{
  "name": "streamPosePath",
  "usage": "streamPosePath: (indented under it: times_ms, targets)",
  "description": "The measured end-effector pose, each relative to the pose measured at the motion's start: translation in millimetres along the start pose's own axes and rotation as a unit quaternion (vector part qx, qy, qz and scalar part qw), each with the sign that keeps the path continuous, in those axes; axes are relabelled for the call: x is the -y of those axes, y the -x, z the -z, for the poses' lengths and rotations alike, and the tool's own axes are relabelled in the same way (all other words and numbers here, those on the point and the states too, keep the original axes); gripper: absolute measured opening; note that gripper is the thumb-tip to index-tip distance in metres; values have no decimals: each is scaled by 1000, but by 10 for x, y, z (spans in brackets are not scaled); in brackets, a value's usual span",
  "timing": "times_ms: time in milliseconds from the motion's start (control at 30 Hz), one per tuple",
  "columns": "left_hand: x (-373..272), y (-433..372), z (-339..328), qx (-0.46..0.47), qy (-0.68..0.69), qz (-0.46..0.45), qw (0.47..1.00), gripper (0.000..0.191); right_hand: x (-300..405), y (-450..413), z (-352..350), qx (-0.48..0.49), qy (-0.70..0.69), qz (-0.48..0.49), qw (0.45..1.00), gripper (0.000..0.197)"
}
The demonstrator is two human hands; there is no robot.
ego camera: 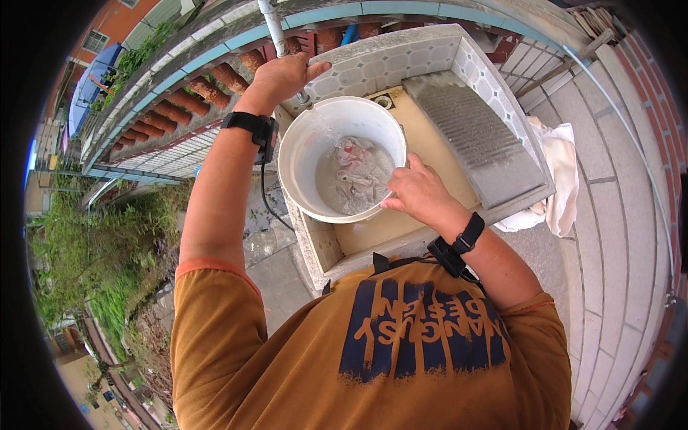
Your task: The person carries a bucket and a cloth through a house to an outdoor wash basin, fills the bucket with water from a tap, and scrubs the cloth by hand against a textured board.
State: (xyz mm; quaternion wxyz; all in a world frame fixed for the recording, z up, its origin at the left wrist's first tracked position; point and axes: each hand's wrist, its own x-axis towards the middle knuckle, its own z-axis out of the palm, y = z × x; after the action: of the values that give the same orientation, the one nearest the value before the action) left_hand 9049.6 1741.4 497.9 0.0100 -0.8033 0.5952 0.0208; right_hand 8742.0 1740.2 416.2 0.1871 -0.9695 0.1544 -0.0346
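A white plastic bucket (pixel 293 183) stands in a tiled outdoor wash sink (pixel 371 231). Wet pale cloth (pixel 357 172) with a red spot lies in water at its bottom. Water runs into it from a metal faucet (pixel 304 100) at its upper left rim. My left hand (pixel 290 75) is over the faucet's pipe, thumb stretched out; its palm side is hidden, so its hold on the faucet cannot be told. My right hand (pixel 416 188) grips the bucket's near right rim, with the thumb outside and the fingers at the edge.
A ribbed stone washboard (pixel 473 129) slopes along the sink's right side, near a drain (pixel 384 101). White cloth (pixel 561 177) hangs over the sink's outer right edge. A vertical pipe (pixel 273 27) rises behind it. A railing with clay balusters (pixel 207 92) runs behind and left.
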Motion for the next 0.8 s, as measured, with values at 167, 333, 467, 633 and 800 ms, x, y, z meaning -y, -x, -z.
streamPosePath:
  times_ms: [167, 333, 467, 633, 800]
  targets:
    - [2, 6, -11, -3, -4, 1, 1000, 67, 3, 5, -2, -3, -8, 1, 1000, 29]
    - [-52, 52, 12, -4, -5, 1, 1000, 67, 4, 12, 13, 0, -13, 0, 1000, 29]
    - [-45, 95, -25, -25, 13, -19, 999, 63, 6, 15, 4, -1, -18, 3, 1000, 29]
    - [-147, 152, -10, -27, 8, -9, 1000, 61, 11, 16, 12, 2, -5, -4, 1000, 28]
    - [-156, 200, -13, -32, 9, -12, 999, 59, 6, 13, -1, 4, -3, -3, 1000, 28]
